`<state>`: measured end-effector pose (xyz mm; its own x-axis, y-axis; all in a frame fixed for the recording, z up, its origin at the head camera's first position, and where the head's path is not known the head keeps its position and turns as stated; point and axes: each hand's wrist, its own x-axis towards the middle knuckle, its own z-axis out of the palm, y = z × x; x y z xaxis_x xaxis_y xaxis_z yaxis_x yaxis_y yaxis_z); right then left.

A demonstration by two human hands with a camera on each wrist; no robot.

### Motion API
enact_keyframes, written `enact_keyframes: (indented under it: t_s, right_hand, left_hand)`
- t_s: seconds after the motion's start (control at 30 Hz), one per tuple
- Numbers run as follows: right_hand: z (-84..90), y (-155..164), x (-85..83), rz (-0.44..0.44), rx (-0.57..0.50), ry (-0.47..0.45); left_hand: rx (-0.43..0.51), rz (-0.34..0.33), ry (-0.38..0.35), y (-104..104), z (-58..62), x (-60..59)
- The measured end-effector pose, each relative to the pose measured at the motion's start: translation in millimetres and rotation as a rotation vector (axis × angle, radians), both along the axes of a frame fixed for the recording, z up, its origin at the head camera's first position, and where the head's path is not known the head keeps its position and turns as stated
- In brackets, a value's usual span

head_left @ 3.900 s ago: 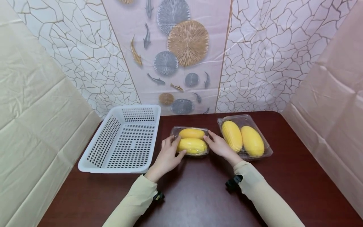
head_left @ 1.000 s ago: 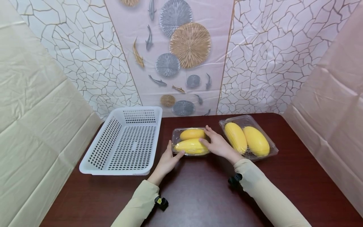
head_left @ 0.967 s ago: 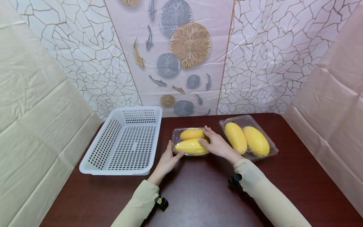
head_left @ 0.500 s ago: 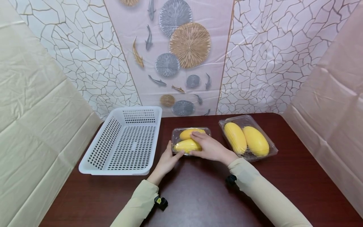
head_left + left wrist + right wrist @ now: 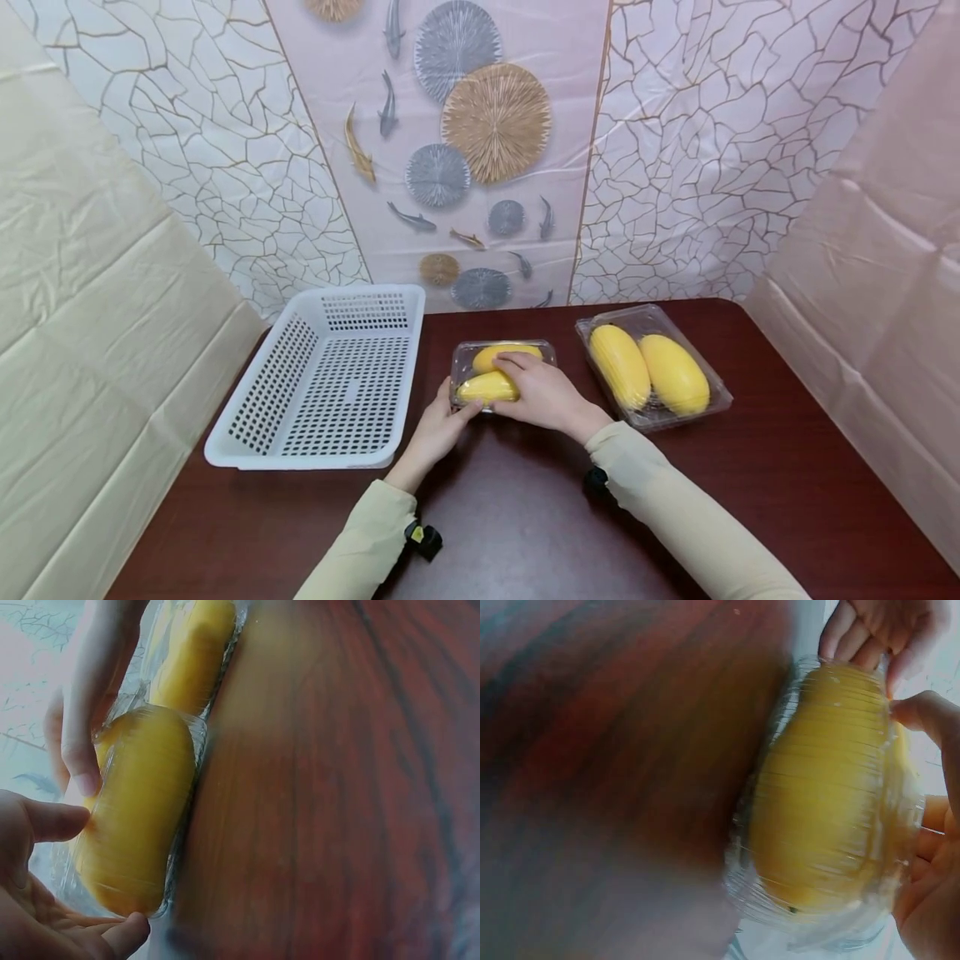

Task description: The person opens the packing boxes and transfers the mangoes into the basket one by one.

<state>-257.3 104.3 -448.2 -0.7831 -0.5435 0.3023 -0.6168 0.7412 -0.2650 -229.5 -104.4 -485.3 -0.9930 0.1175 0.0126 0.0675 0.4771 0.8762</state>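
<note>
A clear plastic clamshell box (image 5: 551, 354) with two yellow mangoes (image 5: 487, 387) inside lies mid-table. My left hand (image 5: 438, 427) holds its left end, the thumb at the near corner and the fingers along the side. Laid over the lid from the right is my right hand (image 5: 543, 395), its fingers extended across the top and hiding part of the fruit. In the left wrist view the left thumb (image 5: 64, 821) touches the lid's edge while the fingers curve round the box's end. The right wrist view shows the right thumb (image 5: 919, 712) on the lid.
A white perforated plastic basket (image 5: 408, 367) stands on the left of the dark red table (image 5: 517, 517). At the right lies a second clear box (image 5: 708, 392) with two larger mangoes (image 5: 675, 375). Patterned cloth walls (image 5: 675, 167) enclose the back and sides.
My right hand has slid leftward from the box's right end to over the middle of its lid. The left hand has stayed at the left end over the last second.
</note>
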Motion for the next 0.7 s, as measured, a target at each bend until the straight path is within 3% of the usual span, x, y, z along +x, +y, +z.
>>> enact_keyframes:
  t_s: [0.23, 0.7]
  right_hand:
    - [-5.7, -1, -0.4, -0.033, -0.067, -0.017]
    - [-12.2, -3, -2.6, -0.045, -0.071, 0.049]
  left_hand:
    - [-0.022, 0.021, -0.022, -1, 0.7, -0.1]
    - [0.006, 0.040, -0.026, 1, 3.0, 1.5]
